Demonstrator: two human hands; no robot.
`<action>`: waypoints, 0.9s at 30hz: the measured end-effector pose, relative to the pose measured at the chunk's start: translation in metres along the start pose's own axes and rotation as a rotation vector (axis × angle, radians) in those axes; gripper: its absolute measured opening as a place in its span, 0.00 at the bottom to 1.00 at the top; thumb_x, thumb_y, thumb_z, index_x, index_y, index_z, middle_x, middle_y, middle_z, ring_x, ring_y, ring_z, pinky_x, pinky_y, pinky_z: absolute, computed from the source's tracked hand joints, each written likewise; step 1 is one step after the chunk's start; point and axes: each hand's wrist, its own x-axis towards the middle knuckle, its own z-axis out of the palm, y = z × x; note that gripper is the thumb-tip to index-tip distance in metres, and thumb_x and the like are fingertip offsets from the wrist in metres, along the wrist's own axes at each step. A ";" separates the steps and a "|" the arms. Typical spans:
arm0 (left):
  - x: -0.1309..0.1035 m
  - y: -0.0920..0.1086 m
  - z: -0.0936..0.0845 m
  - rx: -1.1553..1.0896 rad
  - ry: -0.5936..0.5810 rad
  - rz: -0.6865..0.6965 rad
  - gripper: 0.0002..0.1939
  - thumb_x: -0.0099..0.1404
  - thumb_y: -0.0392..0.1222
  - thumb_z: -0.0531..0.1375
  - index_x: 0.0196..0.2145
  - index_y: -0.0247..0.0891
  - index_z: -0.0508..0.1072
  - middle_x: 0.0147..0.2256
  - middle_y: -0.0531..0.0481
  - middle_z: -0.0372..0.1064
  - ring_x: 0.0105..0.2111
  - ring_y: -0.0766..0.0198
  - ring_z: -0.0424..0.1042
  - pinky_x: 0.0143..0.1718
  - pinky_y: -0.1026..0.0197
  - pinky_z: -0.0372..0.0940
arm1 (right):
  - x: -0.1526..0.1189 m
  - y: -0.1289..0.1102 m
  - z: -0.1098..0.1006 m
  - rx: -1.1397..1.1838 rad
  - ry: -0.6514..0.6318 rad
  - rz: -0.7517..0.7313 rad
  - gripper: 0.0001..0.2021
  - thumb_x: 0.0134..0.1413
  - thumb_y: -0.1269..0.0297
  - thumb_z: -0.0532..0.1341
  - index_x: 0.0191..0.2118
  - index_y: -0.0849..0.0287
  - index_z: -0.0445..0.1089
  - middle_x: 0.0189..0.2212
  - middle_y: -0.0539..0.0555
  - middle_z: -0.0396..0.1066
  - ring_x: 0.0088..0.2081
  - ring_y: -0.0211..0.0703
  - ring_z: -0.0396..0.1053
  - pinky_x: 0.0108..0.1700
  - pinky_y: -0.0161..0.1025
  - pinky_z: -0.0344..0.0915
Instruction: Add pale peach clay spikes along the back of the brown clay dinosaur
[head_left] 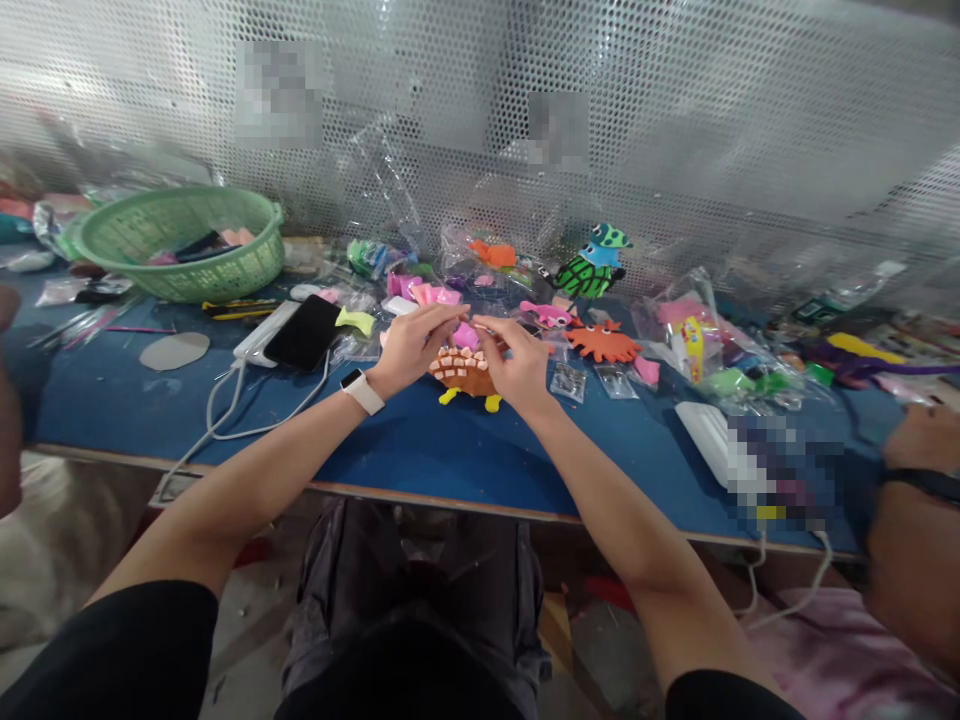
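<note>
A brown clay figure (pixel 463 372) with pale blocks on its back and yellow feet sits on the blue table (pixel 420 450), between and just below my hands. My left hand (pixel 421 342), with a watch on its wrist, is closed, its fingertips pinched together above the figure's left side. Opposite it, my right hand (pixel 512 355) is pinched too, over the figure's right side. Whatever the fingertips hold is too small to make out. Pink clay (pixel 466 336) shows between the hands. An orange crab-like figure (pixel 604 343) lies to the right.
A green basket (pixel 191 275), a black phone (pixel 304 333) with a white cable, and a yellow cutter (pixel 240 309) are at left. Behind stands a green and blue figure (pixel 592 265). Clay bags and a white device (pixel 705 440) are at right. Other people's arms show at both sides.
</note>
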 end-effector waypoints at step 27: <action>0.003 -0.002 0.001 0.056 0.043 0.059 0.13 0.84 0.41 0.62 0.56 0.42 0.87 0.48 0.43 0.86 0.42 0.63 0.81 0.45 0.60 0.76 | -0.001 0.005 0.003 -0.015 0.043 0.026 0.15 0.78 0.47 0.66 0.46 0.47 0.87 0.42 0.54 0.88 0.41 0.47 0.85 0.46 0.47 0.85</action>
